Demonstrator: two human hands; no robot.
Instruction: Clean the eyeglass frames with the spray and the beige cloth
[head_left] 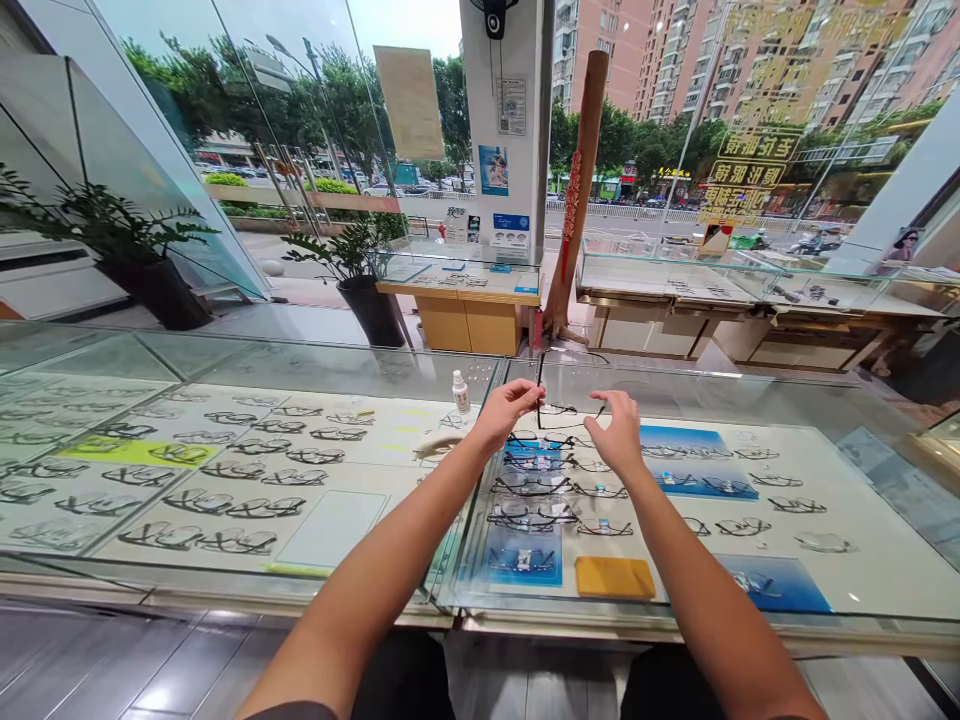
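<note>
My left hand [514, 410] pinches a pair of dark-framed eyeglasses [540, 392] above the glass display case. One dark part of the eyeglasses stands upright at my fingertips; the thin frame is hard to follow against the displays below. To the right, my right hand [616, 430] is raised with thumb and index finger apart. A small dark tip [601, 410] shows in that gap, and I cannot tell whether the fingers touch it. Rows of eyeglasses [532, 487] lie beneath both hands inside the case. Nearer to me is a yellow rectangular pad [615, 577].
A small white bottle [460, 392] stands left of my hands, with a beige curved object [439, 447] close by. More display eyeglasses [274, 505] fill the left case. Beyond are potted plants [371, 305], a wooden trunk [577, 200], and further showcases [667, 285] by the windows.
</note>
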